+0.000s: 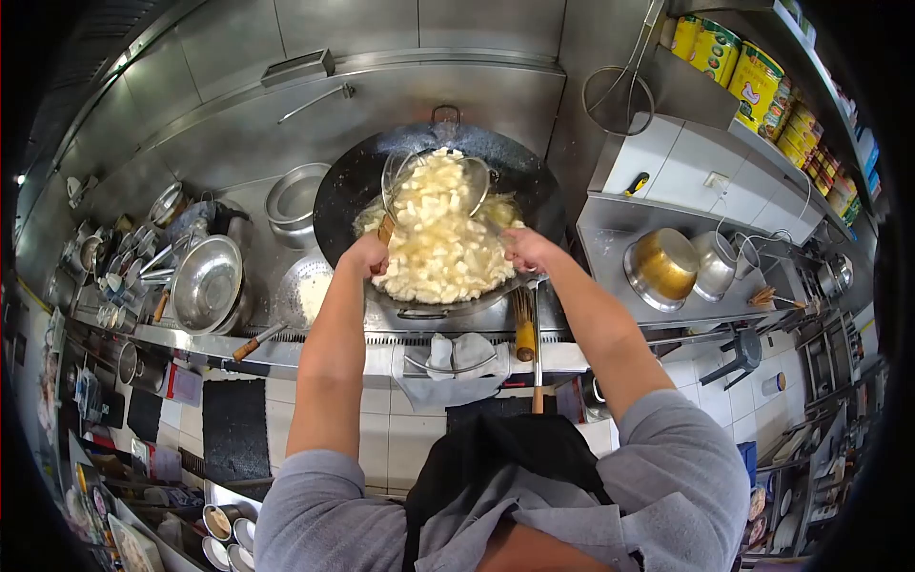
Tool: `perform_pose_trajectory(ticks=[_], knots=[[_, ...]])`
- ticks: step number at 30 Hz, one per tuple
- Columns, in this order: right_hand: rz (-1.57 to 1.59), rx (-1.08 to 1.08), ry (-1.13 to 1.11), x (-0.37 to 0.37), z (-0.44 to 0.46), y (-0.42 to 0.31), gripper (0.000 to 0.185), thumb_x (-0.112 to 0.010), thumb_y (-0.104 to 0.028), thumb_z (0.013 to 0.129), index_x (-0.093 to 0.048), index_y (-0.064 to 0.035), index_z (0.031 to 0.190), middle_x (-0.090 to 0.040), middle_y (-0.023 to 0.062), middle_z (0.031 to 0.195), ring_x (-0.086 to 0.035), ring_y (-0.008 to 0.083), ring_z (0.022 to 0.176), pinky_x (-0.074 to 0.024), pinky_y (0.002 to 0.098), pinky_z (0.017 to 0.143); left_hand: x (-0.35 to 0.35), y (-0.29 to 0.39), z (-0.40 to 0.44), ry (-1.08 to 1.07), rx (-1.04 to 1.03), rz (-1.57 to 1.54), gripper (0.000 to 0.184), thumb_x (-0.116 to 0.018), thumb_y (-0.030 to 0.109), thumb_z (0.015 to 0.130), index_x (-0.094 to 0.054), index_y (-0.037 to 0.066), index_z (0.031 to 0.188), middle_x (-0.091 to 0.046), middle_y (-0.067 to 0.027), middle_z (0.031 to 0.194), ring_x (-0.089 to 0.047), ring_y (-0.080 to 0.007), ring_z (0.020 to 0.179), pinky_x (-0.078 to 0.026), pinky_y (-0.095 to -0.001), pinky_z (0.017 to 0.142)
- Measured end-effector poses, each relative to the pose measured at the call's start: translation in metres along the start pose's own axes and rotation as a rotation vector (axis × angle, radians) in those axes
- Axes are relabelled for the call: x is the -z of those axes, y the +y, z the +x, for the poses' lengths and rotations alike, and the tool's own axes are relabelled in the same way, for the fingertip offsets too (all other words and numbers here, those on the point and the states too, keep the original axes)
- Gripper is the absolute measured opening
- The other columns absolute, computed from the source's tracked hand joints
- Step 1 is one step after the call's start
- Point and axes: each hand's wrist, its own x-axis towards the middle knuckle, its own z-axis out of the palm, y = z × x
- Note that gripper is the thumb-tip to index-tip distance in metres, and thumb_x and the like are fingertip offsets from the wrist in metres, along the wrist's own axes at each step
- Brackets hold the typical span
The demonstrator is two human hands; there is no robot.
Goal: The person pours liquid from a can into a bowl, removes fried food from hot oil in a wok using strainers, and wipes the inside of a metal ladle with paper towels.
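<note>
A big black wok (343, 195) sits ahead of me, heaped with pale, chunky food pieces (443, 253). Round metal rims show in the upper part of the heap; food covers much of them. My left hand (367, 256) is closed at the wok's left side, around the wooden handle (386, 229) of what looks like a strainer (393, 176). On the opposite side, my right hand (530, 250) is closed on a round metal utensil (484, 181). Its handle is mostly hidden by the food and my fingers.
A perforated skimmer (289, 296) and metal bowls (208, 286) lie to the left. A brush (524, 329) and a long-handled tool (538, 357) hang over the front edge. Pots (660, 269) stand right; a wire strainer (618, 100) hangs on the wall. Yellow cans (758, 84) line a shelf.
</note>
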Motion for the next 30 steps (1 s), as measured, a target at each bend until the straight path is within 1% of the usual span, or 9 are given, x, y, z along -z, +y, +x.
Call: perform_pose_trajectory(ticks=[6,7,9,11,19,21,24,27,30], knots=[[-0.132,0.097,0.006,0.014,-0.076,0.007,0.057,-0.043,0.001,0.090,-0.034,-0.0115,0.145,-0.045,0.0035,0.064,-0.039,0.0110,0.044,-0.0329,0.0270,0.037,-0.005,-0.001,-0.117,0.105,-0.238,0.161,0.070,-0.043,-0.008,0.075,-0.027,0.002,0.143,-0.049,-0.0100,0.066,-0.040,-0.0145,0.040,-0.031,-0.0308,0.035],[-0.192,0.108,0.011,0.019,-0.090,0.007,0.058,-0.043,0.000,0.091,-0.032,-0.0142,0.147,-0.045,0.0026,0.064,-0.039,0.0103,0.044,-0.0332,0.0267,0.037,0.005,-0.014,-0.120,0.167,-0.311,0.294,0.068,-0.041,-0.008,0.077,-0.028,0.002,0.143,-0.053,-0.0185,0.094,-0.050,-0.0246,0.074,-0.039,-0.0340,0.063],[-0.241,0.080,0.021,0.021,-0.124,-0.002,0.059,-0.042,-0.001,0.091,-0.032,-0.0162,0.147,-0.045,0.0016,0.064,-0.039,0.0097,0.045,-0.0338,0.0267,0.037,0.006,-0.029,-0.139,0.219,-0.367,0.434,0.066,-0.039,-0.007,0.080,-0.029,0.001,0.144,-0.056,-0.0270,0.121,-0.059,-0.0346,0.108,-0.046,-0.0372,0.092],[-0.295,0.060,0.028,0.025,-0.150,-0.009,0.060,-0.042,-0.001,0.091,-0.032,-0.0183,0.148,-0.044,0.0005,0.064,-0.039,0.0091,0.046,-0.0344,0.0266,0.038,0.004,-0.019,-0.180,0.241,-0.444,0.478,0.064,-0.041,-0.005,0.082,-0.028,-0.003,0.144,-0.046,-0.0297,0.136,-0.041,-0.0362,0.133,-0.028,-0.0338,0.110],[-0.501,0.105,0.316,0.054,-0.196,-0.020,0.057,-0.045,-0.004,0.090,-0.038,-0.0161,0.145,-0.049,0.0015,0.068,-0.045,0.0115,0.053,-0.0429,0.0264,0.050,0.018,-0.002,-0.225,0.393,-0.604,0.672,0.065,-0.043,-0.004,0.084,-0.026,0.002,0.146,-0.051,-0.0328,0.128,-0.052,-0.0426,0.119,-0.039,-0.0405,0.101],[-0.597,0.155,0.361,0.067,-0.180,-0.010,0.057,-0.045,-0.002,0.088,-0.038,-0.0115,0.144,-0.052,0.0053,0.070,-0.050,0.0141,0.058,-0.0474,0.0294,0.058,0.018,0.013,-0.225,0.457,-0.320,0.628,0.063,-0.042,-0.003,0.086,-0.026,0.001,0.147,-0.050,-0.0284,0.132,-0.049,-0.0359,0.126,-0.035,-0.0346,0.104],[-1.192,0.614,0.638,0.088,-0.148,0.028,0.055,-0.044,0.000,0.087,-0.039,-0.0057,0.142,-0.055,0.0095,0.071,-0.055,0.0167,0.064,-0.0493,0.0309,0.063,0.025,-0.001,-0.194,0.487,-0.219,0.809,0.068,-0.040,0.000,0.084,-0.017,0.003,0.148,-0.055,-0.0340,0.118,-0.056,-0.0447,0.111,-0.042,-0.0440,0.096],[-1.021,0.113,0.528,0.042,-0.171,0.001,0.057,-0.042,0.002,0.087,-0.034,-0.0039,0.143,-0.053,0.0102,0.069,-0.054,0.0171,0.058,-0.0477,0.0318,0.054,0.026,-0.048,-0.141,0.420,-0.028,0.808,0.074,-0.040,0.000,0.083,-0.008,0.004,0.150,-0.062,-0.0338,0.101,-0.064,-0.0443,0.092,-0.051,-0.0488,0.082],[-0.155,-0.131,0.242,0.007,-0.191,-0.007,0.059,-0.041,0.000,0.091,-0.023,-0.0070,0.147,-0.047,0.0056,0.067,-0.043,0.0125,0.045,-0.0368,0.0297,0.038,-0.011,-0.026,-0.164,0.148,0.127,0.187,0.032,-0.047,-0.001,0.082,-0.042,0.003,0.113,-0.052,-0.0091,0.070,-0.055,-0.0202,0.056,-0.051,-0.0397,0.049]])
